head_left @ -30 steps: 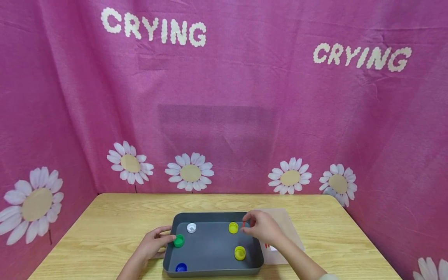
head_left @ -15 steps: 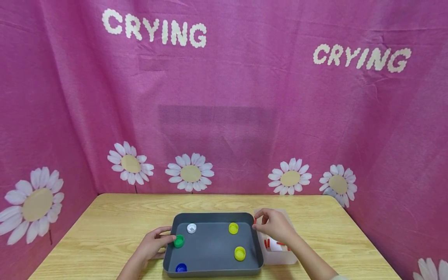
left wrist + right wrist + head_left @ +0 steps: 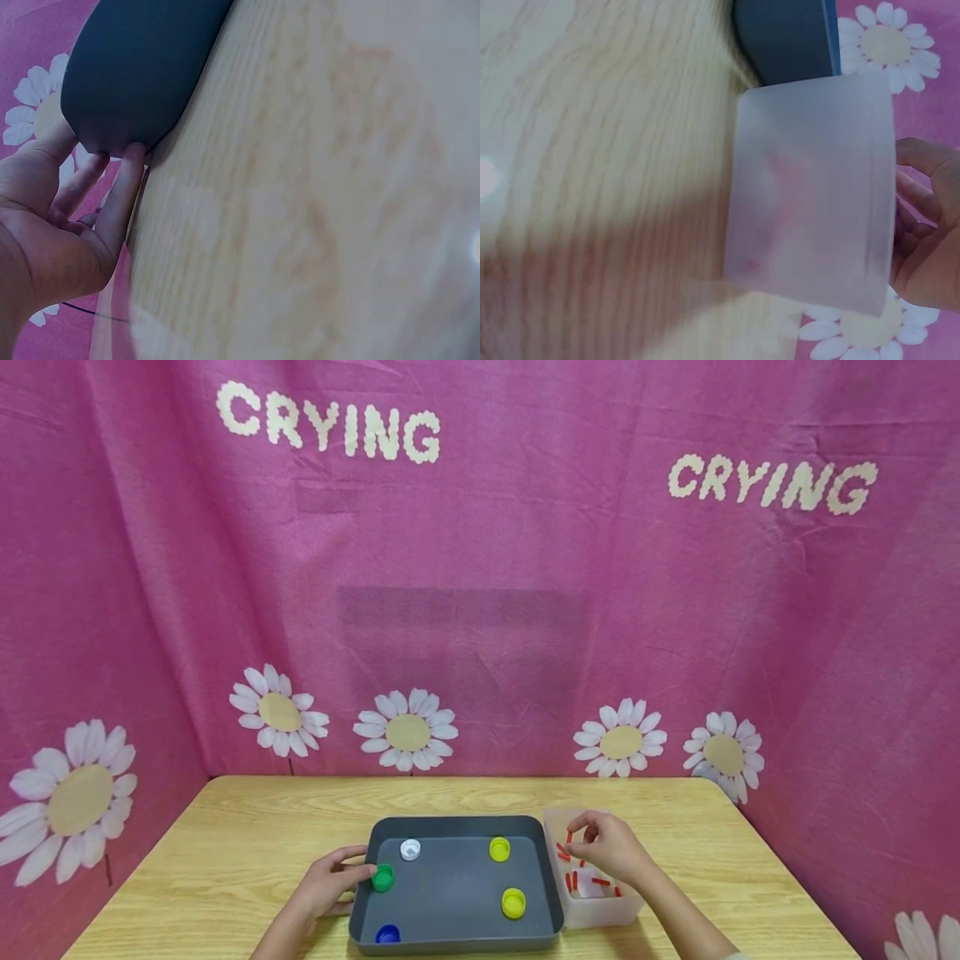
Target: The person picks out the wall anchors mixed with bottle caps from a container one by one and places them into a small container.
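Observation:
My left hand (image 3: pixel 330 881) holds the left wall of a dark grey tray (image 3: pixel 450 935). Its thumb lies over the rim beside a green bottle cap (image 3: pixel 383 877), and fingers press the outer wall in the left wrist view. Over a translucent plastic box (image 3: pixel 600 912) at the tray's right, my right hand (image 3: pixel 611 847) pinches a small red stick (image 3: pixel 570 837) between thumb and forefinger. Several more red sticks (image 3: pixel 575 881) lie inside the box. In the right wrist view, the box wall (image 3: pixel 817 202) hides the right fingertips.
Inside the tray sit a white cap (image 3: pixel 410 849), a blue cap (image 3: pixel 387 933), a yellow cap (image 3: pixel 499 849) and another yellow cap (image 3: pixel 513 903). All stands on a wooden table (image 3: pixel 262 827), with a pink flowered curtain (image 3: pixel 480 643) behind it.
My right hand has moved right, carrying the red stick from above the tray, past its right rim, to over the box. The left hand stays at the tray's left wall.

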Motion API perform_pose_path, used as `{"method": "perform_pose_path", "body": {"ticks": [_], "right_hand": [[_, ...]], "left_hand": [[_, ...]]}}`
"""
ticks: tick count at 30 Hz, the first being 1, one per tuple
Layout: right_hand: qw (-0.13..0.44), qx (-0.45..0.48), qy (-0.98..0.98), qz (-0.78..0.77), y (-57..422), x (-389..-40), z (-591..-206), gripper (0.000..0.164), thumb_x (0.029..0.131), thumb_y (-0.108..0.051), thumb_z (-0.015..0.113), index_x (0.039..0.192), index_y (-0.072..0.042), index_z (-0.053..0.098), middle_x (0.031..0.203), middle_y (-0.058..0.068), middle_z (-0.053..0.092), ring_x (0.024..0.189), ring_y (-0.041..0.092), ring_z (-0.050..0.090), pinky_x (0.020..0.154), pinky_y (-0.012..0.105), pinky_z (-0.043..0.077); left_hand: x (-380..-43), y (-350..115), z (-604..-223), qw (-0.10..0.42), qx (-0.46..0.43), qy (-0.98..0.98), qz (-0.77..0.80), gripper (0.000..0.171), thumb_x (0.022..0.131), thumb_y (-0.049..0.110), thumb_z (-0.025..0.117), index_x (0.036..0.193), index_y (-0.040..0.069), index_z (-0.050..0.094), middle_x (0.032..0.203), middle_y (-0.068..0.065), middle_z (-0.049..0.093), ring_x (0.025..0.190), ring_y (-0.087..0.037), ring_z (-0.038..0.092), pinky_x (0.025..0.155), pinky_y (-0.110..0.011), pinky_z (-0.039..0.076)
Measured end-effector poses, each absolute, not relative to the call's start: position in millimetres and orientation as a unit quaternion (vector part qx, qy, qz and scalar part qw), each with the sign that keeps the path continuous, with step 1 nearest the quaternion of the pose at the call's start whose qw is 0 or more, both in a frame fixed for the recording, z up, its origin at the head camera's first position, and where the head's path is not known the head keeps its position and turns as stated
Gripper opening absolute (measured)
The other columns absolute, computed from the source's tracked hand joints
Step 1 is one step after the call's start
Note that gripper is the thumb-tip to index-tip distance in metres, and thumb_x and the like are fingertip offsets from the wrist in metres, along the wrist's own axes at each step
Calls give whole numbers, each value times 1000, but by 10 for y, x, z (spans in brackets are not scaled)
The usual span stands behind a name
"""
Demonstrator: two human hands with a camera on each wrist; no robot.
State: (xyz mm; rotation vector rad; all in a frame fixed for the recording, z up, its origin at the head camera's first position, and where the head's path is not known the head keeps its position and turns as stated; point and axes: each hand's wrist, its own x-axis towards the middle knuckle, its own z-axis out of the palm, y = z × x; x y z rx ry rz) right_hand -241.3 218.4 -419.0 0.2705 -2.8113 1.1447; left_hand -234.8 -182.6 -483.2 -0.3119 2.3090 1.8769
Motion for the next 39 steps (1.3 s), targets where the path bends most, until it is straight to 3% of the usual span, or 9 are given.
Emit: {"method": "perform_pose_path", "body": {"ticks": [27,39], "right_hand": [[9,74,-915,396,2263,-2414,-4267,27,76,-10,73,99,1,63,68,3,50,55,13,44,47,24,37],[19,53,-920,389,2250,-2442,-4255,23,77,-12,73,96,-3,65,72,4,51,59,15,46,49,25,39]], "left_hand": [[-2346,-1832,-4843,80,-103,769,626,55,81,23,72,129,4,53,95,-9,58,79,-16,58,63,-34,56],[-2350,-1830,-4831,80,-101,768,627,55,81,25,72,128,4,53,93,-10,56,78,-16,59,63,-34,57]]}}
